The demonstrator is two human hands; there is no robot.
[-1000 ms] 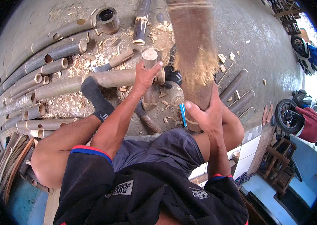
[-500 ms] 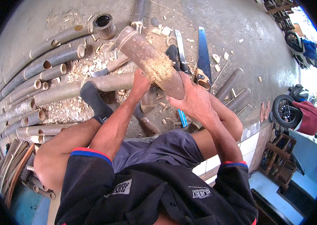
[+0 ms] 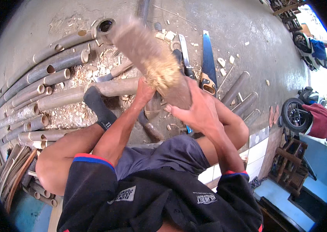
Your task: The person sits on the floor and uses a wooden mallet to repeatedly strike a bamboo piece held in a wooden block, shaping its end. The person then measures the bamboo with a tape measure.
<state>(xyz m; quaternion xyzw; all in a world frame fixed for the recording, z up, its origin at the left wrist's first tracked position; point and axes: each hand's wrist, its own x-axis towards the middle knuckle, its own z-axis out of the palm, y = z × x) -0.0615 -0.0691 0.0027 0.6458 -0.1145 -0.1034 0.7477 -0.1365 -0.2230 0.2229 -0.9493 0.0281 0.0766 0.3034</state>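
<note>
My right hand is wrapped round the near end of a thick brown wooden club, its thumb pointing out to the left. Pale frayed fibres cover the club's middle, and its far end is smeared by motion. Beneath the club, my left hand is closed at the right end of a long bamboo pole; what lies inside its fingers is hidden. My socked left foot rests against that pole. A hatchet-like blade with a wooden handle lies just beyond it.
Several bamboo tubes with cut holes lie on the left among chips. A handsaw, a long knife and a dark-filled container lie beyond my hands. Short tubes are at the right, a motorbike farther off.
The club has shifted and its far end is now blurred. My right hand has turned a little, with the thumb sticking out more. My left hand stays almost in place.
</note>
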